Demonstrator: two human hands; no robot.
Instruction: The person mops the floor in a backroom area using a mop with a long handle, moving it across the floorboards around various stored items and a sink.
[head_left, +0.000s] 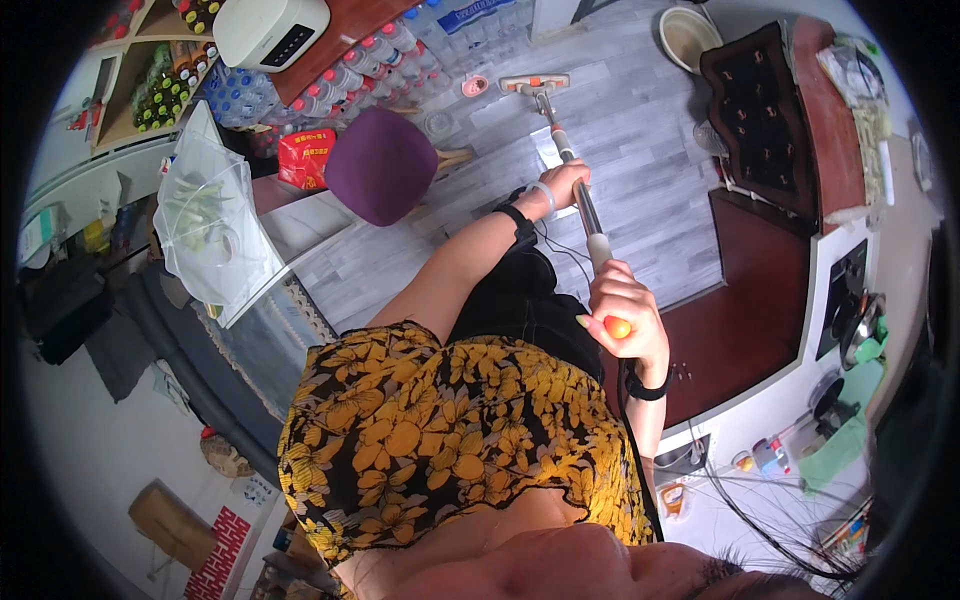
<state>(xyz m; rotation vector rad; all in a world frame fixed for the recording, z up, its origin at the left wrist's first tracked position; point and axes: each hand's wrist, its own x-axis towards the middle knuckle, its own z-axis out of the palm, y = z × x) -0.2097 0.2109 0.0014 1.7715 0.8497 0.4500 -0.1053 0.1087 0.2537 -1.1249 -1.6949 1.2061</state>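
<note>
A mop or floor-cleaning tool with a metal pole (589, 210) slants up and away from me. My left hand (564, 186) grips the pole partway along, with a pale bangle and a black band on that wrist. At the near end my right hand (624, 306) is closed around the pale handle, whose orange tip (617, 327) shows by the thumb. The flat white and orange head (535, 83) lies on the grey wood-look floor (637, 142). Its underside is hidden. A small pink dish (474, 85) sits on the floor to the left of the head.
A purple stool or chair seat (381, 166) and a red bag (305, 159) are at the left. Packs of bottles (367, 64) line the far left wall. A pale bucket (686, 41) stands far right, near the dark red cabinet (757, 300). A thin cable (559, 244) hangs near my left arm.
</note>
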